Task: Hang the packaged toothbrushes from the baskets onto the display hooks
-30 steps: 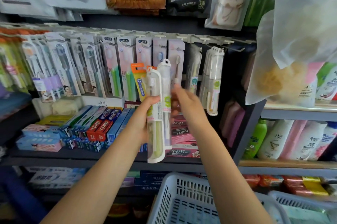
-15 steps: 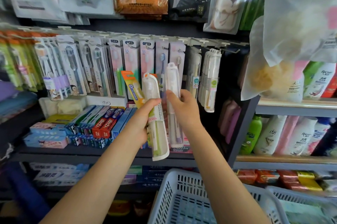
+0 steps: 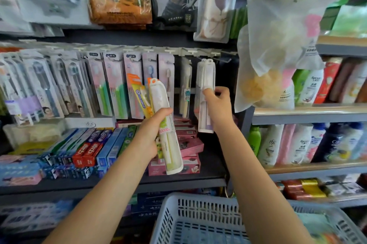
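My left hand grips a clear-cased green toothbrush pack together with an orange-topped pack behind it, both tilted in front of the hanging rows. My right hand pinches a clear toothbrush case that stands upright, its top at the display hook where similar clear cases hang. Whether its hole sits on the hook I cannot tell. A row of hooks carries many carded toothbrushes. The white slotted basket is below my arms.
Toothpaste boxes fill the shelf under the hooks. A bare hook juts out right of the clear cases. A hanging plastic bag droops at upper right. Shampoo bottles line the right shelves. A second basket sits lower right.
My right hand has carried one clear case away from the left hand's bundle, up and right to the hook with the clear cases. The left hand stays put with its two packs.
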The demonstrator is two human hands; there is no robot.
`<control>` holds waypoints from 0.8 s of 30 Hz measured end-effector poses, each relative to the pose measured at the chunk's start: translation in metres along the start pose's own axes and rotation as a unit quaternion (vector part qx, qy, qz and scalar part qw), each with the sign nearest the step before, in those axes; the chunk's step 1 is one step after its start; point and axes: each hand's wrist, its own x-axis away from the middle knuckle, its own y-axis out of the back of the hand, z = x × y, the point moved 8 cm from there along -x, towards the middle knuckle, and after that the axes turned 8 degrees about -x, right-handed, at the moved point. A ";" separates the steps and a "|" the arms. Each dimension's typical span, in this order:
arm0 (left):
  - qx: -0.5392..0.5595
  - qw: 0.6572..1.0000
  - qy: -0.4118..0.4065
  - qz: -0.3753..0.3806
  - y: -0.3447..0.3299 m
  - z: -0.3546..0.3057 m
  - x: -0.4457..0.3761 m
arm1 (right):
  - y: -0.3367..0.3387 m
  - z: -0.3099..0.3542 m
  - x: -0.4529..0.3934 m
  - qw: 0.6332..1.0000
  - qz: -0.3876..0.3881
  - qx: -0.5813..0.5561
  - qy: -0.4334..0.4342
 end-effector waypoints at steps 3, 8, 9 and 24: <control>0.004 1.000 -0.008 -0.004 -0.005 -0.001 -0.004 | 0.007 0.005 -0.012 1.000 -0.020 0.006 0.015; 0.005 1.000 0.000 -0.001 -0.013 0.003 -0.014 | 0.008 -0.002 -0.023 1.000 0.000 0.009 -0.001; 0.005 1.000 0.002 -0.002 -0.013 0.005 -0.017 | 0.005 -0.001 -0.022 1.000 0.005 0.002 0.004; -0.013 1.000 0.006 0.000 -0.023 0.020 -0.045 | 0.010 -0.047 -0.038 0.997 0.002 -0.053 -0.061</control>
